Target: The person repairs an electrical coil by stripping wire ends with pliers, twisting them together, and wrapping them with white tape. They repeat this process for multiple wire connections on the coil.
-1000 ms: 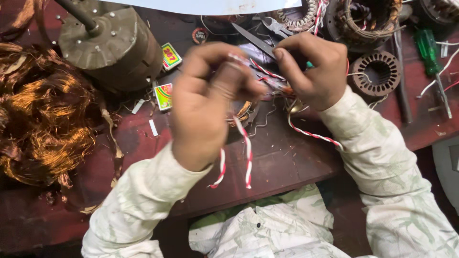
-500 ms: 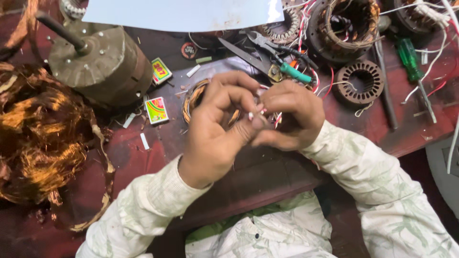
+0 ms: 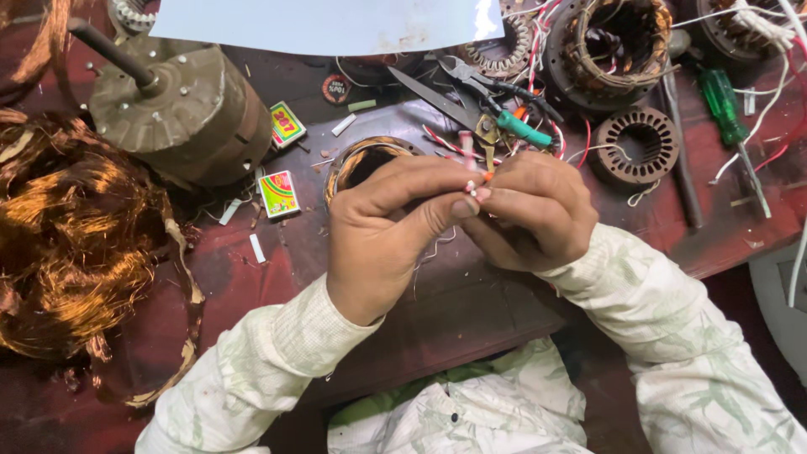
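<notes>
Both hands meet over the desk's (image 3: 504, 294) near edge: left hand (image 3: 391, 227) and right hand (image 3: 530, 210) pinch red-white wire ends (image 3: 472, 187) together, fingertips steadying them.

I see a red-and-white striped wire (image 3: 444, 140) at centre, a coppery orange wire tangle (image 3: 71, 244) at left, an olive-brown motor (image 3: 181, 113) upper left, a green-handled screwdriver (image 3: 723, 97) upper right, and a dark red bench (image 3: 471, 311).

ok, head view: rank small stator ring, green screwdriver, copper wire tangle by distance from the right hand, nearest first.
From the right hand:
1. Small stator ring, just up-right of it.
2. Green screwdriver, farther right, upper edge.
3. Copper wire tangle, far left, beyond the left hand.
</notes>
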